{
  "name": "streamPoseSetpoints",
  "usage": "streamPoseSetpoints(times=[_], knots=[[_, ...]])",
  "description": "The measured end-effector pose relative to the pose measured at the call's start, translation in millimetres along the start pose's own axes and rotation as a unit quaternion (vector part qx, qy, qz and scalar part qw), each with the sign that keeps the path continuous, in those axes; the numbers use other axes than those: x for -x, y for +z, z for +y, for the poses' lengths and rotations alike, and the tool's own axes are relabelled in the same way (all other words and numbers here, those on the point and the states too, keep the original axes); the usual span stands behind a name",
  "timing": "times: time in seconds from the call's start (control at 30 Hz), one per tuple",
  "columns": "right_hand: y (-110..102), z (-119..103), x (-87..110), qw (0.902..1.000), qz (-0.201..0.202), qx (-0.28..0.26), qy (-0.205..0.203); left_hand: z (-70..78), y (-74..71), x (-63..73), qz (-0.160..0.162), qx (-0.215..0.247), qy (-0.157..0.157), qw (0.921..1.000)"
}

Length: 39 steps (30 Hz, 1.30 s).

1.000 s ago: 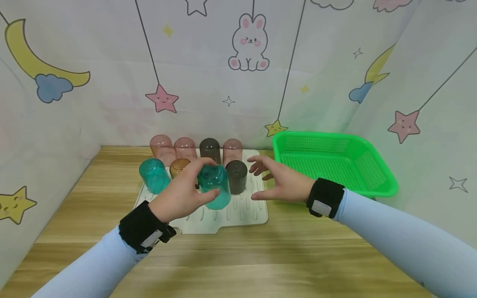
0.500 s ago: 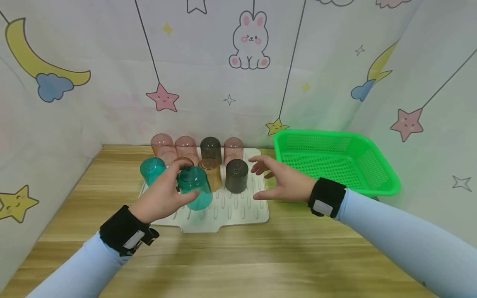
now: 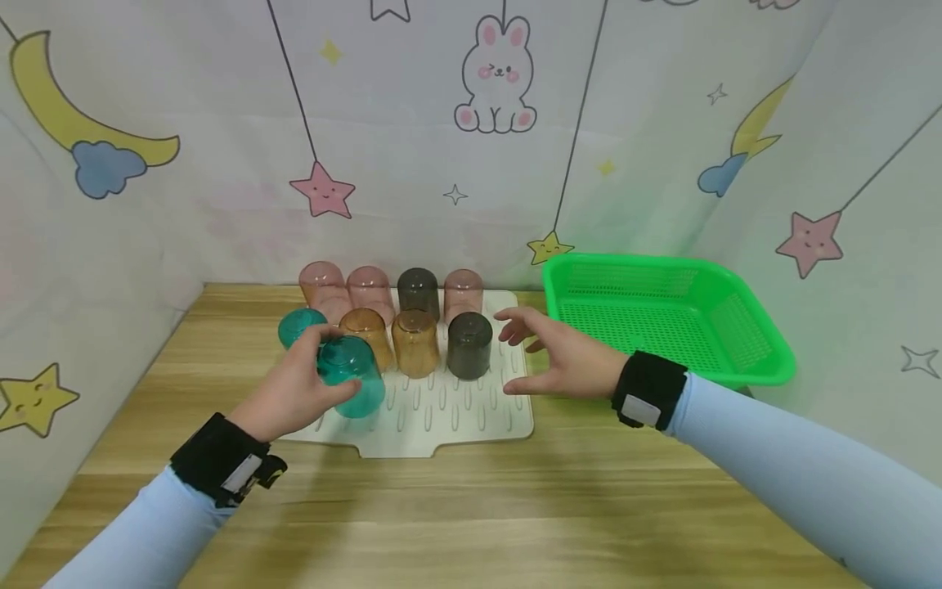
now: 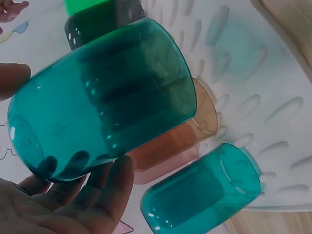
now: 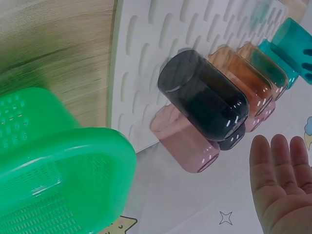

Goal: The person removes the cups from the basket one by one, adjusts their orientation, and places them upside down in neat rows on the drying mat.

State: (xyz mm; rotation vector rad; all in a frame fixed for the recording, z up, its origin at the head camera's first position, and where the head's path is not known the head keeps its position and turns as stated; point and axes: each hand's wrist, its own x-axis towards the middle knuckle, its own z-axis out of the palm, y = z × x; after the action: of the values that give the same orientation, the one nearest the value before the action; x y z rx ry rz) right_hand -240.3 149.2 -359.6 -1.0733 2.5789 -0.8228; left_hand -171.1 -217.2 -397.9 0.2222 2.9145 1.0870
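Note:
My left hand (image 3: 294, 384) grips an upside-down teal cup (image 3: 352, 378) round its side, over the front left of the white draining board (image 3: 456, 417). In the left wrist view the held cup (image 4: 107, 97) hangs tilted, its rim apart from the board. Behind that hand, partly hidden, stands another teal cup (image 3: 296, 325). Two amber cups (image 3: 415, 343) and a dark grey cup (image 3: 469, 347) complete that row, all upside down. My right hand (image 3: 562, 356) hovers at the board's right side, fingers loosely bent, nothing in it, near the grey cup.
Along the back of the board stand pink cups (image 3: 464, 293) and another grey cup (image 3: 418, 293), bottoms up. A green perforated basket (image 3: 758, 327) sits at the right, beside the right forearm. Behind the wooden table (image 3: 471, 515) hangs a printed white cloth (image 3: 405, 139).
My left hand has carried the teal cup leftward across the front of the board, uncovering both amber cups. The right hand has stayed nearly where it was.

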Motion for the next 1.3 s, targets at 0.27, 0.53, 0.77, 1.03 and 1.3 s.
streamPoseSetpoints(times=[0.27,0.53,0.77,1.03,1.3], knots=[[0.7,-0.5,-0.4,1.0000,0.001,-0.001,-0.002,-15.8,-4.0,0.8,-0.005,-0.018,-0.036,0.9992],[1.4,-1.9,0.5,1.0000,0.002,-0.002,0.001,-28.4,-5.5,2.4,-0.010,-0.022,-0.044,0.9987],[2.5,-1.8,-2.1,1.0000,-0.002,-0.004,-0.001,-37.7,-4.7,2.7,-0.007,-0.030,-0.057,0.9979],[2.9,-4.1,-1.7,1.0000,-0.005,-0.006,0.004,-40.8,-1.7,2.5,-0.005,-0.040,-0.058,0.9975],[2.7,-4.2,-1.1,1.0000,-0.005,0.001,0.003,-42.2,0.4,1.9,-0.004,-0.045,-0.056,0.9974]])
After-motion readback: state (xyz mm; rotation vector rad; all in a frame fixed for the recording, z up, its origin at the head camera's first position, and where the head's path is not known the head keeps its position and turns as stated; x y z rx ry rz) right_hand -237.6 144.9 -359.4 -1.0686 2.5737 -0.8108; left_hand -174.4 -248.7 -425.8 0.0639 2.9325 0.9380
